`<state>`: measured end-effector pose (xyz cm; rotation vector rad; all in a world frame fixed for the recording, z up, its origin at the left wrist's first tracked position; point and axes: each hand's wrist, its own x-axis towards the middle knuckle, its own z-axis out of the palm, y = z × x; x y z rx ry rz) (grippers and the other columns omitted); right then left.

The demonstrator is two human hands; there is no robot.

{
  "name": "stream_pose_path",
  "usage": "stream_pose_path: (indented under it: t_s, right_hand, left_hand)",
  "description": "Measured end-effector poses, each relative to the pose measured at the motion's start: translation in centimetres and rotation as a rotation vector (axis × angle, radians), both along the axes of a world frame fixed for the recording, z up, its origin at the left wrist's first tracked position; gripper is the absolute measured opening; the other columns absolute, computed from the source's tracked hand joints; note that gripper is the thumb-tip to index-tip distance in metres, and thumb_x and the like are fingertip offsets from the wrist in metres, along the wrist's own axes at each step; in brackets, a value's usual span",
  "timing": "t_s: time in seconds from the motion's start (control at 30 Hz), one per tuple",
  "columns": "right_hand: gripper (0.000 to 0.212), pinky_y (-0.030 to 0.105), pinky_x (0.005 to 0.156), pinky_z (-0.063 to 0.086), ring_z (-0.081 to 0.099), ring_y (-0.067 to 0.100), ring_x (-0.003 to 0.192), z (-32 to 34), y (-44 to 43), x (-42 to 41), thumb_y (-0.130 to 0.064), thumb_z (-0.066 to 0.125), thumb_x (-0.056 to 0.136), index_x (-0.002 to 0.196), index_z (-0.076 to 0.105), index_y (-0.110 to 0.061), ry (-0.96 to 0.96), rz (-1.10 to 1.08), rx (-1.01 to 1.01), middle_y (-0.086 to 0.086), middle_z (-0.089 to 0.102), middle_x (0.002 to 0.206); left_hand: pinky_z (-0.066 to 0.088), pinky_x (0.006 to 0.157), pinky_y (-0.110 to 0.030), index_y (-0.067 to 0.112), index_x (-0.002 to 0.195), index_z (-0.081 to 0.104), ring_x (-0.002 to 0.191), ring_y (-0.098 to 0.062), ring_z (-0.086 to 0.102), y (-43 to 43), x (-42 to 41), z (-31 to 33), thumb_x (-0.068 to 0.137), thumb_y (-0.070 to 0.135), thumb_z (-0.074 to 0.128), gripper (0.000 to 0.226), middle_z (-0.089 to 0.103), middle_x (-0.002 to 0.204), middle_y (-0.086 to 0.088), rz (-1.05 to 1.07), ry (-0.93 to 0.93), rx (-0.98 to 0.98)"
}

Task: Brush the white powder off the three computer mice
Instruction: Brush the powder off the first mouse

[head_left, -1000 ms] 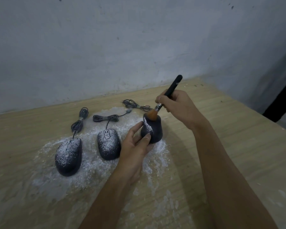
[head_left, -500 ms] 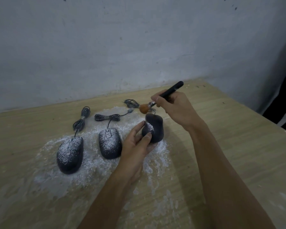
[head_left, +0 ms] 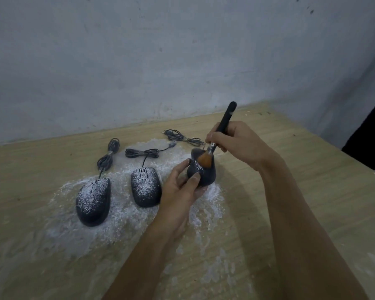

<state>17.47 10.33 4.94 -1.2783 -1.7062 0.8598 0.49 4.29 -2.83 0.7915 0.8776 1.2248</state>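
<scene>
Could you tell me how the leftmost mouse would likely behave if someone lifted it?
The leftmost mouse looks rigid and probably light. Its powder coat may make it slippery, and would likely shed. Its bundled cable is floppy and would probably drag behind.

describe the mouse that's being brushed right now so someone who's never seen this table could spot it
On the wooden table, three dark mice sit in spilled white powder. It's the rightmost mouse, tilted up in the left hand with the brush on it, and it carries far less powder.

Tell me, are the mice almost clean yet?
Not yet. None looks finished. The left hand tilts up the right mouse while the right hand sweeps it with the brush; some powder remains on it. The middle mouse and left mouse are still fully dusted.
</scene>
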Motion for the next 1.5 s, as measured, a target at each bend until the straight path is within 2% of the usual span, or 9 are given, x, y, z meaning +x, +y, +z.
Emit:
stream_pose_path:
  t_s: [0.17, 0.6, 0.73, 0.83, 0.93, 1.13, 1.27, 1.4, 1.5]
  right_hand:
    - [0.014, 0.005, 0.059, 0.044, 0.061, -0.010, 0.062, 0.1, -0.2, -1.3, -0.017, 0.067, 0.098, 0.098, 0.077, -0.007, 0.083, -0.012, 0.114, -0.023, 0.069, 0.065]
    - [0.013, 0.008, 0.058, 0.044, 0.060, -0.006, 0.061, 0.6, -0.4, -0.2, -0.016, 0.068, 0.095, 0.084, 0.077, -0.016, -0.051, 0.105, 0.015, -0.016, 0.068, 0.064]
    - [0.010, 0.019, 0.073, 0.055, 0.068, 0.002, 0.077, 0.4, -0.6, -1.1, -0.023, 0.071, 0.095, 0.089, 0.078, -0.019, -0.086, 0.101, 0.030, -0.007, 0.074, 0.076]
    - [0.009, 0.012, 0.068, 0.049, 0.066, -0.003, 0.073, 0.9, -0.6, -1.3, -0.018, 0.069, 0.097, 0.091, 0.076, -0.018, 0.018, 0.086, 0.095, -0.015, 0.072, 0.072]
    - [0.012, 0.011, 0.065, 0.046, 0.063, -0.005, 0.069, 1.0, -0.8, -0.7, -0.017, 0.069, 0.095, 0.086, 0.077, -0.019, -0.078, 0.129, 0.012, -0.016, 0.070, 0.069]
    - [0.010, 0.011, 0.070, 0.049, 0.066, -0.002, 0.075, 1.3, -0.7, -1.2, -0.021, 0.071, 0.095, 0.087, 0.076, -0.021, -0.011, 0.072, 0.101, -0.015, 0.072, 0.073]
    - [0.009, 0.010, 0.066, 0.048, 0.070, 0.001, 0.076, 1.2, -1.1, -1.2, -0.027, 0.075, 0.092, 0.090, 0.079, -0.019, -0.199, 0.181, -0.040, -0.003, 0.077, 0.080]
    - [0.010, 0.010, 0.068, 0.049, 0.067, -0.003, 0.077, 1.3, -0.7, -1.8, -0.026, 0.073, 0.093, 0.091, 0.080, -0.018, -0.098, 0.075, 0.092, -0.003, 0.077, 0.086]
    - [0.011, 0.016, 0.069, 0.053, 0.071, 0.006, 0.081, 1.3, -0.8, -1.5, -0.031, 0.074, 0.091, 0.090, 0.080, -0.021, -0.208, 0.145, -0.010, -0.003, 0.077, 0.084]
  left_hand:
    - [0.060, 0.081, -0.027, 0.020, 0.130, 0.057, 0.108, -0.024, 0.072, 0.1, -0.1, -0.1, 0.098, 0.001, 0.057, 0.037, 0.072, 0.120, -0.011, 0.014, -0.022, -0.011]
    - [0.060, 0.075, -0.025, 0.018, 0.133, 0.056, 0.102, -0.020, 0.075, 0.2, -0.1, -0.1, 0.099, 0.002, 0.057, 0.038, 0.077, 0.112, -0.004, 0.034, -0.055, -0.024]
    - [0.059, 0.076, -0.024, 0.018, 0.134, 0.055, 0.103, -0.019, 0.074, 0.1, -0.1, 0.0, 0.099, 0.005, 0.056, 0.037, 0.075, 0.117, -0.008, 0.040, -0.084, -0.033]
    - [0.059, 0.077, -0.024, 0.019, 0.130, 0.058, 0.105, -0.020, 0.073, 0.0, -0.2, 0.0, 0.099, 0.006, 0.057, 0.034, 0.073, 0.120, -0.011, 0.040, -0.110, -0.037]
    - [0.060, 0.079, -0.026, 0.019, 0.127, 0.060, 0.106, -0.022, 0.073, 0.1, -0.2, 0.1, 0.098, 0.003, 0.057, 0.033, 0.074, 0.119, -0.010, 0.025, -0.116, -0.045]
    - [0.059, 0.082, -0.028, 0.020, 0.132, 0.057, 0.108, -0.022, 0.072, 0.2, -0.5, -0.3, 0.089, -0.010, 0.063, 0.053, 0.074, 0.119, -0.011, 0.017, -0.083, -0.033]
    - [0.059, 0.087, -0.032, 0.022, 0.131, 0.057, 0.109, -0.022, 0.072, 0.2, -0.3, -0.6, 0.086, -0.010, 0.067, 0.057, 0.074, 0.118, -0.008, 0.020, -0.024, -0.008]
    - [0.057, 0.088, -0.033, 0.032, 0.118, 0.060, 0.111, -0.021, 0.071, 0.2, -0.3, -0.7, 0.087, -0.006, 0.068, 0.050, 0.074, 0.118, -0.007, 0.029, -0.016, -0.002]
    - [0.058, 0.088, -0.034, 0.025, 0.128, 0.058, 0.111, -0.023, 0.071, 0.2, -0.3, -0.6, 0.086, -0.008, 0.069, 0.054, 0.072, 0.122, -0.009, 0.027, -0.006, -0.013]
